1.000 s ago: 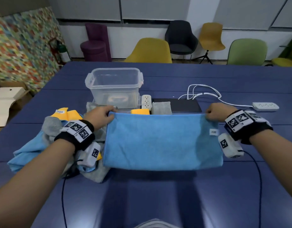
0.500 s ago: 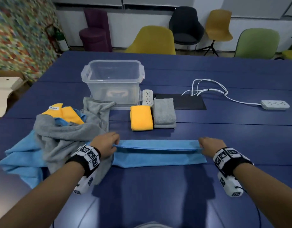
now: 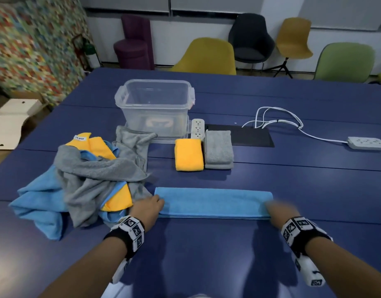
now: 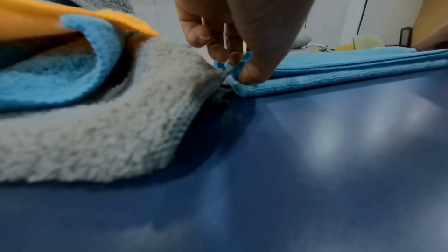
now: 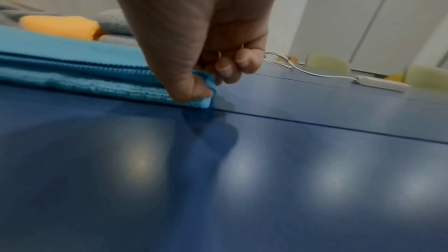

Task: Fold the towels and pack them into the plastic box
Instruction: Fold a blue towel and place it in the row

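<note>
On the blue table (image 3: 292, 190), nearest me, lies the light-blue microfibre towel (image 3: 213, 203), folded into a long flat strip running left to right. My left hand (image 3: 147, 208) pinches its left end, thumb and fingertips (image 4: 252, 75) closed on a raised corner of the top layers. My right hand (image 3: 278, 211), blurred in the head view, pinches the right end; the right wrist view shows the thumb pressing the corner (image 5: 206, 91) with the other fingers curled behind.

I judge the cloth light, limp and soft, with no stiffness to hold a crease; its stacked edges (image 4: 339, 70) will slide apart unless all layers are gripped together. The two ends, held at their corners, seem the best places to take hold for the next fold.

Beyond it sit a folded orange towel (image 3: 188, 154) and a folded grey towel (image 3: 218, 149), touching side by side. The clear plastic box (image 3: 155, 104) stands behind them and holds no towels. To the left, touching my left hand, is a loose heap of grey, blue and orange towels (image 3: 88, 179).
</note>
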